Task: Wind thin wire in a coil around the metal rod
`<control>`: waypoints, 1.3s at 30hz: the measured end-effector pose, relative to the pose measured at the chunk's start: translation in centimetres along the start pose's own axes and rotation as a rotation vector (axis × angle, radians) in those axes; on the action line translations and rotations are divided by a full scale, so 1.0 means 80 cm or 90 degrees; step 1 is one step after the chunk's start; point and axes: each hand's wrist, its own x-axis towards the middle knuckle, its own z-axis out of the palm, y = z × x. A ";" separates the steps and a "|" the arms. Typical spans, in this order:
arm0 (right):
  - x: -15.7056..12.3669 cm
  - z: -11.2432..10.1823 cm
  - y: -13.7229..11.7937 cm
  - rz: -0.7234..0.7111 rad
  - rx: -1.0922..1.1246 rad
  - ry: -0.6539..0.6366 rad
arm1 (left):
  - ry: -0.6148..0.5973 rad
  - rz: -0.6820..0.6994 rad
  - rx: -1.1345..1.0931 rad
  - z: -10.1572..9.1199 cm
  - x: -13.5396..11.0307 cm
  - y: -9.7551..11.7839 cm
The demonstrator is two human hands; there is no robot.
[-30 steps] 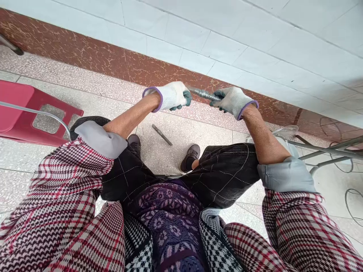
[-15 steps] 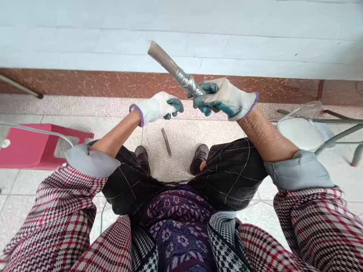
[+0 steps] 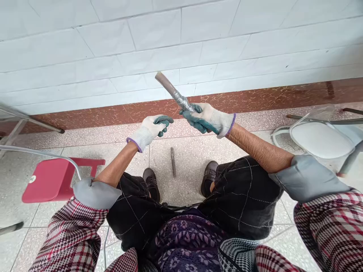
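My right hand (image 3: 208,119), in a white glove with green palm, is closed round a brown rod (image 3: 167,85) wound with shiny wire in its middle. The rod points up and to the left in front of the white tiled wall. My left hand (image 3: 151,128), gloved the same way, hangs just left of it with its fingers curled and nothing visible in them. It does not touch the rod. A second short grey rod (image 3: 172,161) lies on the floor between my two shoes.
A red plastic stool (image 3: 53,180) stands on the floor at left with a thin wire (image 3: 42,153) arching over it. A white-seated metal stool (image 3: 319,138) is at right. Metal legs (image 3: 31,122) show at far left. Speckled floor tiles lie ahead.
A second ago both hands gripped the rod held level. My left hand let go and dropped beside it; my right hand tilted the rod's free end up and left.
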 end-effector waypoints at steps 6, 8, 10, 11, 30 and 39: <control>0.009 0.003 0.019 -0.014 0.022 -0.007 | -0.026 -0.046 0.045 0.000 -0.006 -0.003; 0.011 0.003 0.023 -0.010 -0.016 0.010 | -0.056 -0.049 0.058 0.006 -0.007 -0.004; 0.013 0.002 0.027 0.003 -0.101 0.025 | -0.092 -0.046 0.070 0.012 -0.006 -0.008; 0.015 0.000 0.029 0.009 -0.173 0.040 | -0.109 -0.044 0.077 0.015 -0.005 -0.010; -0.010 -0.027 0.040 0.077 -0.328 -0.221 | -0.179 0.043 0.215 0.009 0.027 -0.036; 0.016 -0.031 0.059 0.055 -0.665 0.002 | -0.176 0.009 0.186 0.032 0.017 -0.009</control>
